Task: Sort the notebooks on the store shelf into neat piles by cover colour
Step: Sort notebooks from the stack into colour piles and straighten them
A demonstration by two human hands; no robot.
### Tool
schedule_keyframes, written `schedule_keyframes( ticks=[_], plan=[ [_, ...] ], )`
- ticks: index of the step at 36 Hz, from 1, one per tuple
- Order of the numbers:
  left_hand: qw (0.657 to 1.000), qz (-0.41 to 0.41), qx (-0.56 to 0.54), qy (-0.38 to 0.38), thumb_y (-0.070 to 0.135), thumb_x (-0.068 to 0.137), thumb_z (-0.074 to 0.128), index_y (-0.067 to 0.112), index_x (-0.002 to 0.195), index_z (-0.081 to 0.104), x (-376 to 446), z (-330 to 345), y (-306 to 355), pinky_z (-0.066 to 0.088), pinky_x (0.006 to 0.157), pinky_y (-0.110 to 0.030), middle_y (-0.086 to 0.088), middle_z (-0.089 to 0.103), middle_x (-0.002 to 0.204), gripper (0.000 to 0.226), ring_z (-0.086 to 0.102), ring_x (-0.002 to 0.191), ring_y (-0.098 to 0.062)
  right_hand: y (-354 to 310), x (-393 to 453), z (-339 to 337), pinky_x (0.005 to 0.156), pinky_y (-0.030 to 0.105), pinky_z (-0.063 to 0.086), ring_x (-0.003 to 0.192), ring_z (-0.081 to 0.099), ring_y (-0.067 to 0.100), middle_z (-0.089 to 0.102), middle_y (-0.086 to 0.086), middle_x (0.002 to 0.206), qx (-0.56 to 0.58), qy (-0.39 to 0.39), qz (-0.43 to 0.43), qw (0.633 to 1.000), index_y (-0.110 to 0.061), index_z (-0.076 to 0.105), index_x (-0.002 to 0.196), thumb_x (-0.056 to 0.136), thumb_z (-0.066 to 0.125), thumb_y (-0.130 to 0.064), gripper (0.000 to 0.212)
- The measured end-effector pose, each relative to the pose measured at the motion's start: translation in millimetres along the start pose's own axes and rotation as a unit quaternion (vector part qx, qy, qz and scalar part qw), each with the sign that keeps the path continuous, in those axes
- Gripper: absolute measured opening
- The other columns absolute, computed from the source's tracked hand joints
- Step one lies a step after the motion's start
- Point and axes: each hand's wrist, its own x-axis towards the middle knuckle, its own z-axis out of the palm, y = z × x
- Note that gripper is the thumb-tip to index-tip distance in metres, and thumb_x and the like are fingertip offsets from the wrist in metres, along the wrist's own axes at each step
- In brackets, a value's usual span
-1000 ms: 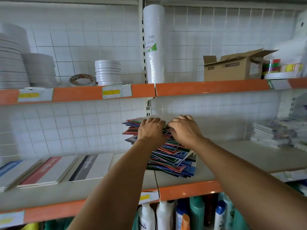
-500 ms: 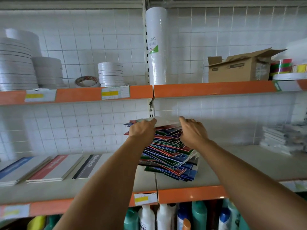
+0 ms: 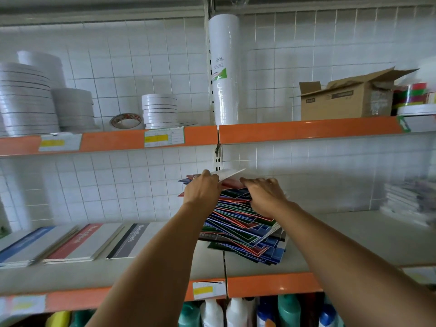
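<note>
I judge I am at the picking step: taking the top notebook [image 3: 230, 173] off the mixed stack of notebooks [image 3: 240, 223] so it can go to its colour pile. My left hand [image 3: 201, 191] pinches that top notebook at its near left edge and tilts it up, pale underside showing, its far edge above the rest. My right hand [image 3: 265, 197] lies on the stack just beside it, fingers curled over the upper covers; whether it grips one or only steadies them I cannot tell.

The stack sits slewed and fanned on the middle shelf [image 3: 354, 234], straddling the joint between the two shelf boards, red, green and blue covers mixed. To the left, well apart, lie three flat piles: the blue pile [image 3: 21, 244], the red pile [image 3: 75, 241] and the black pile [image 3: 128, 239].

Next, I think, the lifted notebook must come clear without dragging those beneath, its cover colour must be read, and it must be carried left to the matching pile.
</note>
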Motion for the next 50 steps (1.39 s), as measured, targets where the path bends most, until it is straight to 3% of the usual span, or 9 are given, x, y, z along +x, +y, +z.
schedule_keyframes(
  ticks=[7,13,15,18,21,25,29,38,50],
  plan=[
    [1.000,-0.014,0.008,-0.019,0.016,0.101,0.036,0.010,0.118,0.054,-1.7,3.0,3.4,0.054,0.076,-0.039,-0.014,0.063,0.108,0.026,0.063,0.091,-0.031,12.0,-3.5,0.4,0.101,0.035,0.029,0.123,0.041,0.022,0.049,0.003,0.129,-0.090,0.081,-0.047,0.992,-0.020,0.049,0.136,0.089,0.051,-0.002,0.050],
    [1.000,0.004,0.013,-0.014,-0.004,0.091,0.040,0.015,0.130,0.051,-5.6,0.9,3.4,0.054,0.079,-0.043,-0.015,0.060,0.117,0.044,0.062,0.097,-0.032,19.9,-9.8,-0.3,0.105,0.032,0.033,0.123,0.042,0.020,0.048,0.002,0.133,-0.004,0.057,-0.037,0.998,-0.015,0.052,0.129,0.090,0.056,-0.006,0.040],
    [1.000,0.013,0.013,-0.009,-0.005,0.092,0.039,0.017,0.132,0.050,-7.0,-0.3,2.5,0.053,0.081,-0.042,-0.013,0.059,0.120,0.047,0.061,0.100,-0.031,18.4,-12.6,-5.2,0.089,0.027,0.044,0.111,0.052,0.020,0.053,0.004,0.128,0.030,0.025,-0.026,0.999,-0.013,0.047,0.130,0.087,0.055,0.002,0.046],
    [1.000,0.012,0.011,-0.004,-0.001,0.094,0.038,0.018,0.129,0.053,-10.1,-1.5,-0.2,0.051,0.080,-0.041,-0.012,0.060,0.114,0.042,0.061,0.096,-0.029,17.2,-17.2,-12.5,0.060,0.021,0.036,0.083,0.053,0.018,0.060,0.006,0.113,0.035,-0.010,-0.011,0.999,-0.017,0.042,0.133,0.085,0.050,0.010,0.056],
    [1.000,0.006,0.005,0.000,0.002,0.094,0.038,0.017,0.122,0.053,-16.0,-4.6,-3.0,0.051,0.081,-0.040,-0.011,0.062,0.108,0.035,0.060,0.092,-0.029,17.7,-20.9,-16.9,0.069,0.026,0.039,0.094,0.056,0.020,0.060,0.006,0.123,0.002,0.009,-0.025,1.000,-0.027,0.041,0.140,0.085,0.046,0.011,0.067],
    [1.000,-0.003,0.026,0.006,0.008,0.095,0.043,0.018,0.126,0.050,-28.5,-10.0,-8.1,0.050,0.082,-0.036,-0.009,0.060,0.116,0.033,0.059,0.099,-0.027,16.4,-23.3,-16.5,0.079,0.030,0.044,0.103,0.052,0.020,0.055,0.006,0.131,-0.022,0.023,-0.062,0.998,-0.036,0.017,0.151,0.084,0.038,0.015,0.086],
    [0.998,-0.023,0.052,-0.005,0.008,0.095,0.041,0.021,0.132,0.047,-43.3,-18.3,-15.6,0.049,0.087,-0.038,-0.008,0.058,0.125,0.039,0.058,0.107,-0.028,10.0,-26.7,-15.8,0.110,0.041,0.036,0.140,0.031,0.028,0.018,0.005,0.158,-0.030,-0.009,-0.087,0.996,-0.033,0.007,0.152,0.087,0.035,0.018,0.088],
    [0.991,-0.106,0.084,-0.003,0.008,0.098,0.036,0.023,0.143,0.039,-101.1,-38.3,-37.7,0.045,0.093,-0.038,-0.006,0.050,0.138,0.047,0.053,0.116,-0.030,-18.3,-43.0,-21.1,0.104,0.044,0.043,0.136,0.038,0.031,0.016,0.005,0.159,-0.028,0.000,-0.098,0.995,-0.032,0.015,0.151,0.100,0.037,-0.001,0.064],
    [0.974,-0.196,0.110,-0.012,0.011,0.100,0.038,0.024,0.145,0.038,-179.2,-66.0,-90.7,0.045,0.088,-0.040,-0.012,0.052,0.133,0.047,0.055,0.114,-0.033,-94.4,-62.2,-29.9,0.111,0.041,0.031,0.143,0.024,0.030,0.014,0.005,0.160,-0.012,0.009,-0.182,0.983,-0.026,0.018,0.152,0.094,0.037,0.011,0.071]
  ],
)
